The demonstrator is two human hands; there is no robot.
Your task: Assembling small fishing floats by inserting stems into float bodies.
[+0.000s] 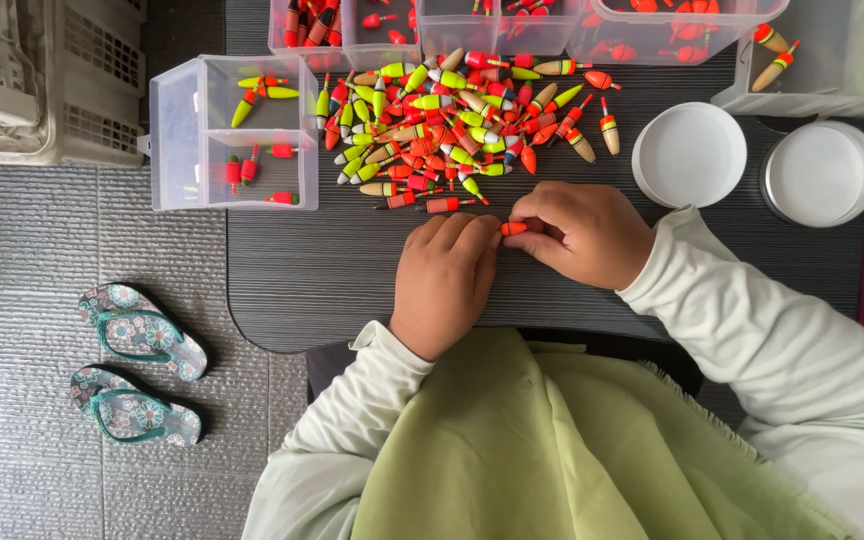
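My left hand (pixel 444 280) and my right hand (pixel 584 232) meet on the dark table (pixel 332 270), fingertips together around a small orange fishing float (pixel 514 229). Both hands pinch it between them. Just beyond the hands lies a heap of fishing floats (pixel 452 125) in orange, red, yellow-green and tan. A clear divided box (pixel 230 132) to the left of the heap holds a few floats sorted into its compartments. Pale long sleeves cover both arms, and a green cloth lies over my lap.
Two round white lids (pixel 689 155) (pixel 819 172) lie at the right. Clear bins with more floats (pixel 512 25) line the far edge. A grey crate (pixel 47 80) stands at top left. A pair of floral sandals (pixel 137 375) sits on the floor left of the table.
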